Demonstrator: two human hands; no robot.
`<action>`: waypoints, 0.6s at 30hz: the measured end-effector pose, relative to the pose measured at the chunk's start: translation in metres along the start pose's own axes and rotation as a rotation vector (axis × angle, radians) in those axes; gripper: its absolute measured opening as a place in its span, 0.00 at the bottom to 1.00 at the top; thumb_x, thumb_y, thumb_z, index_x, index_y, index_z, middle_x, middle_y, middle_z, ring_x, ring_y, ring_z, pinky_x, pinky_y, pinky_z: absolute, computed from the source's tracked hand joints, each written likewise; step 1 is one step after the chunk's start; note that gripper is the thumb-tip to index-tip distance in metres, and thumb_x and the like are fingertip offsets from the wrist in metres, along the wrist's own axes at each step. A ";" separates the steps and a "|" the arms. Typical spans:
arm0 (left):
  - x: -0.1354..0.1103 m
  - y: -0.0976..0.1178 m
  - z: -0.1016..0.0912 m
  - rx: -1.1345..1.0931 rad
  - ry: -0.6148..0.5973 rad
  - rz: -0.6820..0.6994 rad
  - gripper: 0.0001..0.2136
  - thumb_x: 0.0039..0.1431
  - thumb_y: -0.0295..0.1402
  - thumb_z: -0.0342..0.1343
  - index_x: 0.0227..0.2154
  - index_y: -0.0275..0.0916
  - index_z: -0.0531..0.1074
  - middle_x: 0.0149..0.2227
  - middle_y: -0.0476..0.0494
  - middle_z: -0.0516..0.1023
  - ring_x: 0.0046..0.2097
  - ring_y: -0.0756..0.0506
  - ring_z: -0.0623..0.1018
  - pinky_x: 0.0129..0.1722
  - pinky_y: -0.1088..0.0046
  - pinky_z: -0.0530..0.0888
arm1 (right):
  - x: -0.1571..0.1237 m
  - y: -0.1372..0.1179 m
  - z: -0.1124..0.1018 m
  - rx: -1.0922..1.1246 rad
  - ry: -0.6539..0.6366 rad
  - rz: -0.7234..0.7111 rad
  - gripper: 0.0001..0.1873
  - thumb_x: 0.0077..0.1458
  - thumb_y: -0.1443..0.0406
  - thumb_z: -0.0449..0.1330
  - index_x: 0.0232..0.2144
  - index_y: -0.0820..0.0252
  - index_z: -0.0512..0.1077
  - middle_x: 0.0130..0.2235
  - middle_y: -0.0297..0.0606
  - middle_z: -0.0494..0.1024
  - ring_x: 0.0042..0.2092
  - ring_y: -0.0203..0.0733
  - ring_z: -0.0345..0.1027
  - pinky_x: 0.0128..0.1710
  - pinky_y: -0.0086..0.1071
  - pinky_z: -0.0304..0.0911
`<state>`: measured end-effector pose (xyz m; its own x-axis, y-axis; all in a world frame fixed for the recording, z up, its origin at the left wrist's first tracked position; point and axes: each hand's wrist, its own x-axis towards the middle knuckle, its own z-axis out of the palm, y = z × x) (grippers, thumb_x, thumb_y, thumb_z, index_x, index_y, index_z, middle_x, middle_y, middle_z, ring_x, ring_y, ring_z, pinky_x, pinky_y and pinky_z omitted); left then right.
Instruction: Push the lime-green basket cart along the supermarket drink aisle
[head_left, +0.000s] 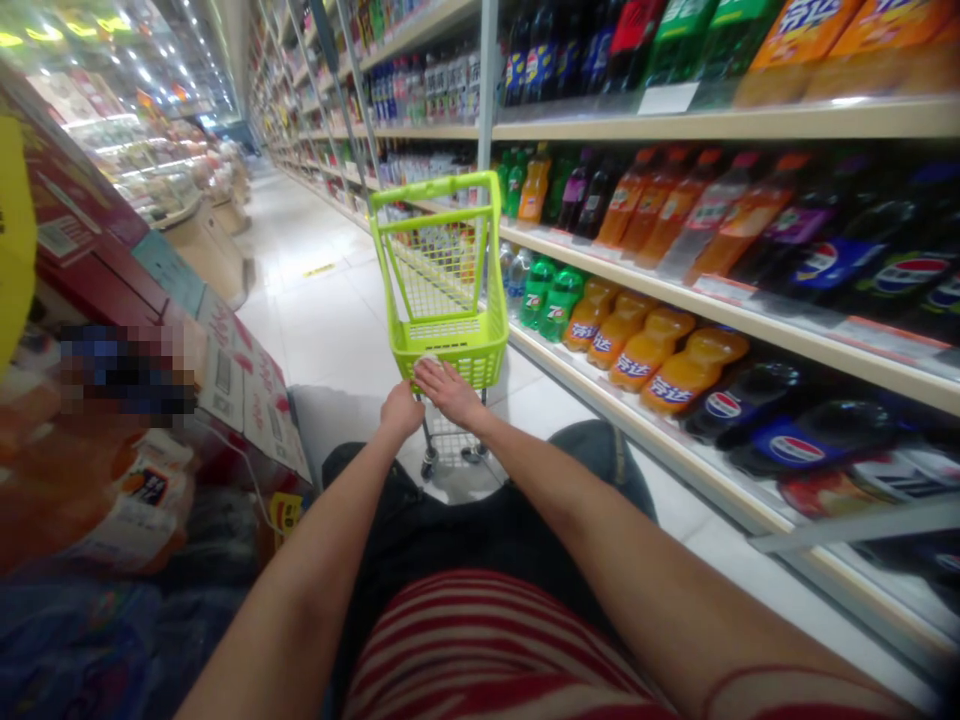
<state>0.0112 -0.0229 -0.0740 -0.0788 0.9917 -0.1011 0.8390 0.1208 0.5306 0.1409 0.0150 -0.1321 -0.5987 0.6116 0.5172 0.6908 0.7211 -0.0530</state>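
Note:
Low in front of me stands a lime-green shopping cart with a mesh plastic basket and a wheeled metal frame. My left hand is closed at the near left corner of the basket; the basket hides part of its grip. Beside it, my right hand lies across the near rim with its fingers close together. A small crumpled whitish piece, which looks like tissue, shows at those fingertips. Most of that piece is covered by the fingers.
Shelves on the right hold orange soda bottles, green soda bottles and dark cola bottles. On the left are printed cartons and blurred bottles. A pale tiled aisle runs ahead.

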 end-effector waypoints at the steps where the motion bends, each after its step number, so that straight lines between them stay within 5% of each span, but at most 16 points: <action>1: -0.004 0.002 0.002 0.143 -0.026 0.058 0.21 0.48 0.24 0.50 0.48 0.38 0.64 0.51 0.38 0.69 0.54 0.42 0.67 0.52 0.66 0.63 | -0.004 -0.001 0.007 0.009 -0.035 0.007 0.19 0.58 0.73 0.46 0.51 0.62 0.64 0.58 0.43 0.61 0.61 0.45 0.47 0.58 0.50 0.47; 6: -0.016 0.008 0.011 0.400 -0.024 0.214 0.24 0.50 0.23 0.46 0.53 0.36 0.58 0.57 0.36 0.61 0.58 0.43 0.61 0.57 0.58 0.56 | -0.023 -0.005 0.017 0.034 -0.096 0.064 0.18 0.57 0.73 0.47 0.49 0.64 0.66 0.56 0.46 0.64 0.60 0.46 0.50 0.57 0.48 0.50; 13: -0.014 0.000 0.017 0.455 0.031 0.117 0.28 0.49 0.23 0.44 0.56 0.32 0.53 0.62 0.33 0.51 0.63 0.40 0.51 0.59 0.53 0.48 | -0.013 0.011 -0.025 -0.011 0.162 0.107 0.23 0.58 0.73 0.43 0.56 0.59 0.59 0.60 0.43 0.56 0.64 0.43 0.37 0.60 0.50 0.39; 18: -0.016 0.007 0.021 0.475 0.018 0.159 0.29 0.49 0.23 0.43 0.57 0.31 0.51 0.63 0.33 0.49 0.63 0.40 0.49 0.59 0.51 0.48 | -0.024 0.017 -0.003 -0.038 0.071 0.016 0.22 0.57 0.74 0.45 0.54 0.61 0.61 0.59 0.43 0.59 0.62 0.44 0.43 0.58 0.50 0.43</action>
<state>0.0299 -0.0389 -0.0865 0.0646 0.9973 -0.0337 0.9935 -0.0611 0.0957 0.1676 0.0116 -0.1430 -0.5583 0.5971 0.5760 0.7154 0.6980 -0.0303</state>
